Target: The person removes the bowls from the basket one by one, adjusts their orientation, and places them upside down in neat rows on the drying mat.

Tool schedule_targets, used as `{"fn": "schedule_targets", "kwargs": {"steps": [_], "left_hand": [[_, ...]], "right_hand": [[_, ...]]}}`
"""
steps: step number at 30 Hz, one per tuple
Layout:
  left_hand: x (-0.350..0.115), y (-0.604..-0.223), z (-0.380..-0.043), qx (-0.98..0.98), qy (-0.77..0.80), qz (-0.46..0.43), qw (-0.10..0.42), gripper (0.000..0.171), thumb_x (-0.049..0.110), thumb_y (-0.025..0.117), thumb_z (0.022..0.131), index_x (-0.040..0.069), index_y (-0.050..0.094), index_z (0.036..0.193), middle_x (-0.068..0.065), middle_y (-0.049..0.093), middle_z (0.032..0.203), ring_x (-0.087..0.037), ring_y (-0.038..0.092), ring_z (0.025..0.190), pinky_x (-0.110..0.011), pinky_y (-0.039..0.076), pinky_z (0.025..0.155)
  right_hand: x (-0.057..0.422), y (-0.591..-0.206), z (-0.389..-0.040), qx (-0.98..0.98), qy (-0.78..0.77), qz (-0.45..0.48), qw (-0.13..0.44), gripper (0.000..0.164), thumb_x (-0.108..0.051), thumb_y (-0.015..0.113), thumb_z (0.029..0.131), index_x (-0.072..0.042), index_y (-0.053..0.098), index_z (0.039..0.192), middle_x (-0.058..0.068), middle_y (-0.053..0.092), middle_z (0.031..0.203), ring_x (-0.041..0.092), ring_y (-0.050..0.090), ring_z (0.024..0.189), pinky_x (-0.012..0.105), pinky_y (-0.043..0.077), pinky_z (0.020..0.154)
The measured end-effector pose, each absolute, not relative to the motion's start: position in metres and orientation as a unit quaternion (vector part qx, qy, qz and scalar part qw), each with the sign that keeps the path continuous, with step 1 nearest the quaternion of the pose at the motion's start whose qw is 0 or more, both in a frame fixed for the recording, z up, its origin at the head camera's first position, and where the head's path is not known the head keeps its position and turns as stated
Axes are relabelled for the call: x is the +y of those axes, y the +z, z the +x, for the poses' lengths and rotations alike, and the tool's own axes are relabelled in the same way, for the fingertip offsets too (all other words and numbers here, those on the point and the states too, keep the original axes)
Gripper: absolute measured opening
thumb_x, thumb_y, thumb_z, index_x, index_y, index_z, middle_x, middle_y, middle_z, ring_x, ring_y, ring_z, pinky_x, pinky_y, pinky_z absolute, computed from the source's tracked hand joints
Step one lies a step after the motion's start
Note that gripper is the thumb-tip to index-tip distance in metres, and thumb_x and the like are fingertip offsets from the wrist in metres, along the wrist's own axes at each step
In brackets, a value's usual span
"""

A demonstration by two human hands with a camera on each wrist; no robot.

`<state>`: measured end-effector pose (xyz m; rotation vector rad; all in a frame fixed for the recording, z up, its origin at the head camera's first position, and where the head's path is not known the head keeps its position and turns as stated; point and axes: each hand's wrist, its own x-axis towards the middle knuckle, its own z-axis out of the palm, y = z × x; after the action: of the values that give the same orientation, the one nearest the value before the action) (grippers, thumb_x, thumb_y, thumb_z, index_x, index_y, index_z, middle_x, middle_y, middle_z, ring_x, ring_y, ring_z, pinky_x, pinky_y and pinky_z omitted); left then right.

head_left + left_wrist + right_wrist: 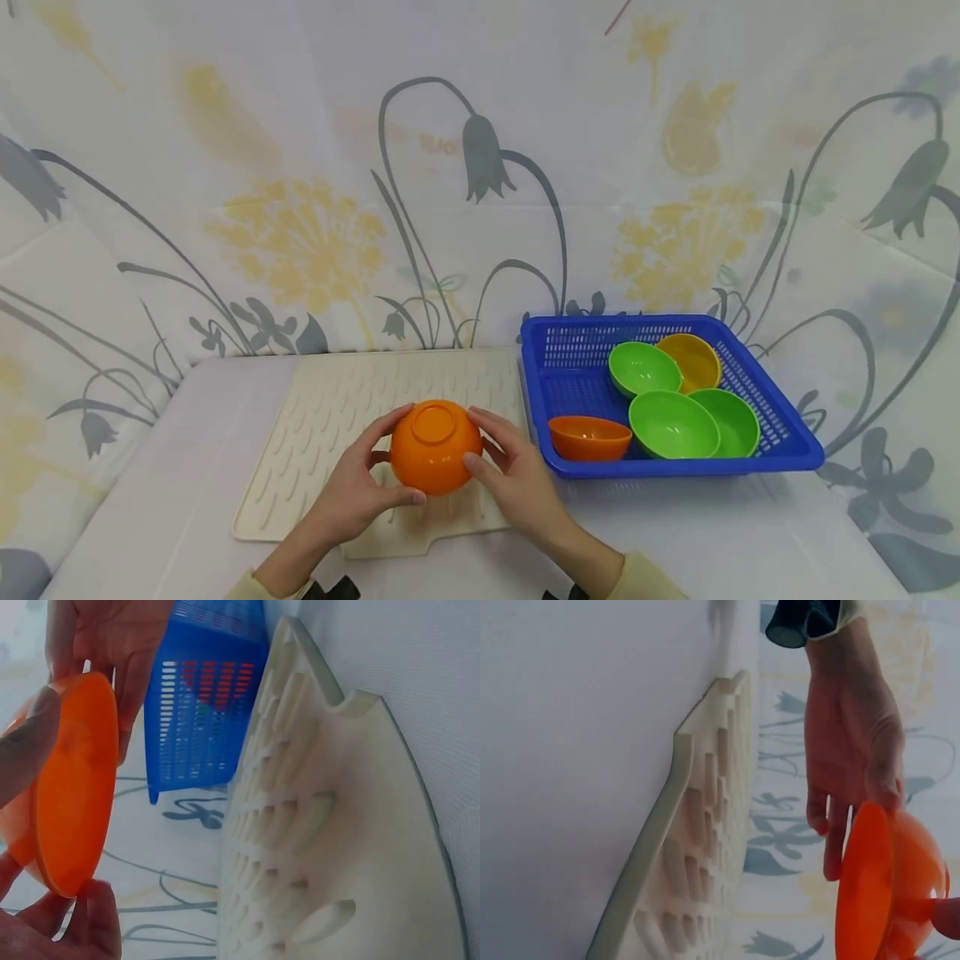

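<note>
Both hands hold an orange bowl (433, 454) upside down above the cream drying mat (330, 433), its foot ring facing up. My left hand (352, 492) grips the bowl's left side, thumb at the near rim and fingers behind. On the opposite side my right hand (521, 475) pinches it, with the thumb on the outer wall. In the left wrist view the bowl's open side (75, 787) faces down toward the mat's raised ridges. The right wrist view shows the bowl (889, 885) between the fingers of both hands, apart from the mat.
A blue plastic basket (542, 400) stands right of the mat. Inside are another orange bowl (590, 439), several green bowls (675, 425) and a yellow bowl (693, 362). A flower-printed cloth (480, 250) hangs behind the white table (172, 500).
</note>
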<state>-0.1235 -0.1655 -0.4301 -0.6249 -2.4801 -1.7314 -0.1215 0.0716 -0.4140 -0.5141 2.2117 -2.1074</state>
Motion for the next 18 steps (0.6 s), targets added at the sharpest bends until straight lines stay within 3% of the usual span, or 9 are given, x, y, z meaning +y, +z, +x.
{"fn": "schedule_targets", "kwargs": {"steps": [8,12,18], "left_hand": [[-0.165,-0.431,-0.127,-0.831,-0.521,-0.178,0.083,0.092,0.020,0.091,0.071,0.024,0.043,0.149,0.001,0.048,0.147,-0.019,0.046,0.125,-0.036,0.052,0.092],[-0.168,-0.433,-0.130,-0.840,-0.514,-0.159,0.079,0.094,0.019,0.091,0.072,0.022,0.040,0.151,-0.002,0.047,0.147,-0.022,0.046,0.127,-0.035,0.051,0.094],[-0.176,-0.430,-0.136,-0.847,-0.518,-0.111,0.051,0.088,0.020,0.088,0.077,0.013,0.038,0.150,-0.011,0.045,0.148,-0.030,0.043,0.131,-0.050,0.047,0.100]], "right_hand": [[0.055,-0.414,-0.124,0.731,-0.670,-0.126,0.025,0.052,-0.006,0.066,0.095,-0.008,0.051,0.144,0.014,0.042,0.149,0.035,0.040,0.138,0.047,0.037,0.109],[0.045,-0.413,-0.130,0.739,-0.668,-0.079,0.044,0.053,-0.007,0.069,0.093,-0.014,0.052,0.143,0.011,0.045,0.144,0.034,0.046,0.130,0.045,0.044,0.105],[0.024,-0.415,-0.143,0.733,-0.677,-0.032,0.054,0.053,-0.001,0.071,0.090,-0.014,0.057,0.139,0.011,0.047,0.140,0.034,0.051,0.125,0.043,0.049,0.099]]}}
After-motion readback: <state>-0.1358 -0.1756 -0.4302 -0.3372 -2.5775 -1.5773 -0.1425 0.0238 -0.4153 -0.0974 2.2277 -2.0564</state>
